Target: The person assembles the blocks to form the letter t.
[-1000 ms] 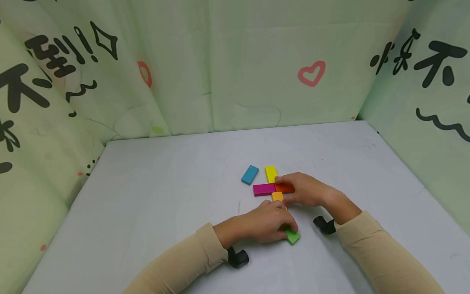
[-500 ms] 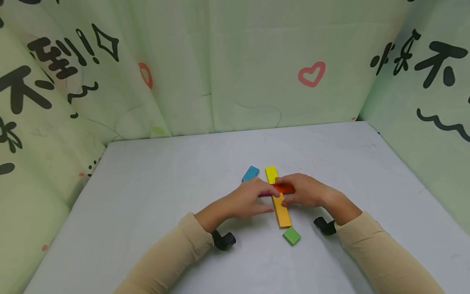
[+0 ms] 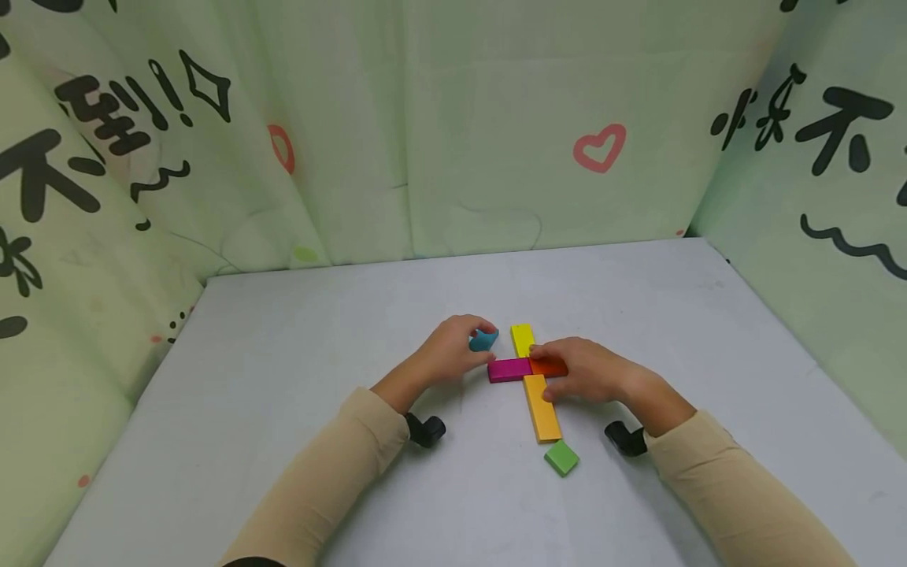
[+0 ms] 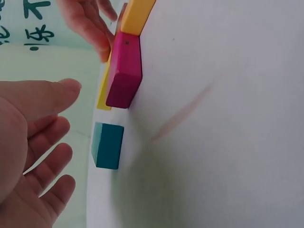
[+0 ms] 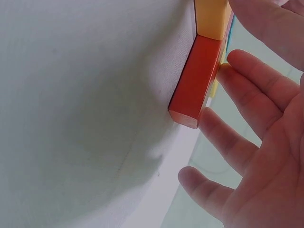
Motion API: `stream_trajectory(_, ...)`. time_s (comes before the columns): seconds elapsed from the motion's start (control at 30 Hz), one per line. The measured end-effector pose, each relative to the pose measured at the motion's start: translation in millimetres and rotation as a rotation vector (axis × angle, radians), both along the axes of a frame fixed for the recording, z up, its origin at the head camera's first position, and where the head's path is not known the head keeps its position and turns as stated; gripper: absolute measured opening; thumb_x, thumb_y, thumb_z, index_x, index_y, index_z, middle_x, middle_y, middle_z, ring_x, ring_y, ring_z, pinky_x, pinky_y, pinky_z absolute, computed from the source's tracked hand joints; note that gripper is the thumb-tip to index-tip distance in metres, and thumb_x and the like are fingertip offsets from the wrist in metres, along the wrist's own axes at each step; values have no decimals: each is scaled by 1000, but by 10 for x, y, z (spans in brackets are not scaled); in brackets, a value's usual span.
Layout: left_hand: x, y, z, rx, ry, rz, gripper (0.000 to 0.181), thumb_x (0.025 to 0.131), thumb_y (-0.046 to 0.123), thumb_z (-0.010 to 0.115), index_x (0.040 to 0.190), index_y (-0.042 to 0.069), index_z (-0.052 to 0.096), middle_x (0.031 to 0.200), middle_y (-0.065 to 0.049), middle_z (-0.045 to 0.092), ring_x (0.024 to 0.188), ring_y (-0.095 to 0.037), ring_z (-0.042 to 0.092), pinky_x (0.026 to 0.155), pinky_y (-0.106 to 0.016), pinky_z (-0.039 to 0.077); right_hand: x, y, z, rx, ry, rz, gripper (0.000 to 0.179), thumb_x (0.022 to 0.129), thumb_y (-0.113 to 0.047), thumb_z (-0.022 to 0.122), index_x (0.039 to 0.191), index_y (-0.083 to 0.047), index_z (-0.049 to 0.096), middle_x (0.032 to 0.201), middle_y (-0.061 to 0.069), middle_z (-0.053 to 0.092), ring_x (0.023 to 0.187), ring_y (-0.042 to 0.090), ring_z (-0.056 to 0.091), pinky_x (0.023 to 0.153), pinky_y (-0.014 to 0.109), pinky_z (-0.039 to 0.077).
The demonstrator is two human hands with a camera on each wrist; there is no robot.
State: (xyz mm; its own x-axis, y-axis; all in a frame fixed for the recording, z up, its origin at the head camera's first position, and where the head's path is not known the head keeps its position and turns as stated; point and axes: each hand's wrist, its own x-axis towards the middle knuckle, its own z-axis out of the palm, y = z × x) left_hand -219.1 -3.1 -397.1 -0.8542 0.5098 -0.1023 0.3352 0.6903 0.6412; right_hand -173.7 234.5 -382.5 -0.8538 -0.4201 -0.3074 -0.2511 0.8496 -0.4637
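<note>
My left hand hovers over a blue block with thumb and fingers spread. In the left wrist view a gap shows between its fingertips and that blue block. My right hand lies over a red block. Its relaxed fingertips sit right at the side of the red block in the right wrist view, and its thumb overlaps the near orange-yellow block. A magenta block meets the red one end to end. A yellow block extends away behind them.
A green square block lies turned at an angle by the near end of the orange-yellow block. The white table is enclosed by a pale green printed curtain at the back and sides.
My left hand has let go of the green block and moved up and left across the pieces to the blue block. The right hand has stayed at the red block.
</note>
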Motion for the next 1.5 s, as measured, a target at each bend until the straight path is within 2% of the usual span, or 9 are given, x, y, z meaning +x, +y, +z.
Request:
stream_trajectory(0.23, -98, 26, -49, -11, -49, 80, 47, 91, 21, 77, 133, 9, 60, 129, -8, 59, 118, -24, 54, 97, -33, 49, 3, -13, 12, 14, 0, -8, 66, 86, -26, 80, 145, -8, 53, 143, 18, 50, 130, 40, 43, 103, 56, 41)
stream_trajectory(0.53, -124, 36, -90, -57, -29, 110, 44, 93, 19, 74, 131, 4, 59, 128, -10, 59, 109, -24, 55, 99, -34, 47, -6, -11, 2, 8, 3, -7, 66, 87, -26, 79, 145, -8, 53, 144, 18, 50, 131, 40, 42, 103, 56, 40)
stream_trajectory(0.77, -150, 2, -109, -61, -42, 114, 37, 95, 9, 67, 131, 4, 59, 128, -8, 59, 113, -24, 52, 104, -37, 43, -1, -13, -12, 10, 5, -16, 66, 86, -26, 80, 144, -8, 53, 144, 17, 50, 131, 40, 43, 102, 55, 42)
stream_trajectory(0.87, -162, -17, -123, -64, -30, 111, 38, 95, 7, 65, 132, 4, 59, 130, -8, 59, 118, -24, 51, 106, -38, 41, 4, -17, -12, 12, 6, -18, 66, 86, -26, 80, 144, -8, 54, 143, 17, 51, 131, 39, 43, 102, 55, 42)
stream_trajectory(0.97, -163, -30, -132, -71, -16, 133, 38, 95, 12, 68, 131, 4, 61, 130, -8, 60, 121, -25, 50, 105, -39, 41, 10, -19, -10, 10, 6, -17, 66, 86, -25, 80, 144, -8, 54, 144, 17, 51, 131, 39, 43, 102, 54, 42)
stream_trajectory(1.13, -160, -51, -128, -91, 6, 183, 35, 94, 20, 71, 125, 4, 65, 122, -8, 64, 114, -24, 55, 100, -38, 45, 15, -23, -1, 11, 11, -15, 66, 86, -25, 80, 144, -7, 54, 144, 17, 51, 131, 39, 43, 103, 55, 41)
stream_trajectory(1.5, -150, -129, -120, -112, 42, 187, 32, 93, 20, 73, 121, 5, 68, 118, -7, 67, 111, -24, 57, 99, -39, 46, 18, -30, 15, 9, 14, -15, 66, 86, -25, 80, 143, -7, 54, 144, 17, 51, 131, 39, 43, 103, 55, 41)
